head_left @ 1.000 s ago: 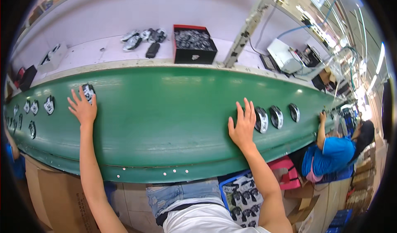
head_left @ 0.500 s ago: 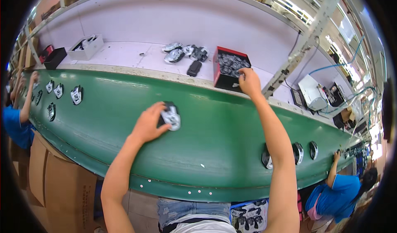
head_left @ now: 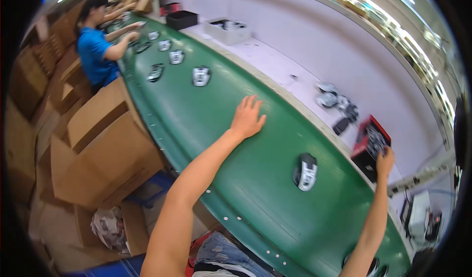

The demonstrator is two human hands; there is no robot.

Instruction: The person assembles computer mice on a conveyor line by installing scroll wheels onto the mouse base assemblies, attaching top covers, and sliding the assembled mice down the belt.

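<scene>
My left hand [head_left: 248,118] hovers over or rests on the green conveyor belt [head_left: 260,178], its fingers spread and nothing in them. To its right, a black and white computer mouse shell [head_left: 308,172] lies by itself on the belt. My right hand [head_left: 385,162] is at the near right edge of a black box with a red inside [head_left: 363,163], which is filled with small dark parts [head_left: 376,141]. The fingers there are curled together at the rim; whatever they pinch is too small to make out.
More mouse shells [head_left: 201,76] lie farther left on the belt, where a co-worker in blue [head_left: 96,50] reaches over it. On the white shelf sit a cluster of shells [head_left: 328,99], a white box [head_left: 227,32] and a black tray [head_left: 181,19]. Cardboard boxes [head_left: 108,154] stand at left.
My view has swung to the left. My left hand has let go of the mouse shell and moved left of it. My right hand stays at the box of small parts.
</scene>
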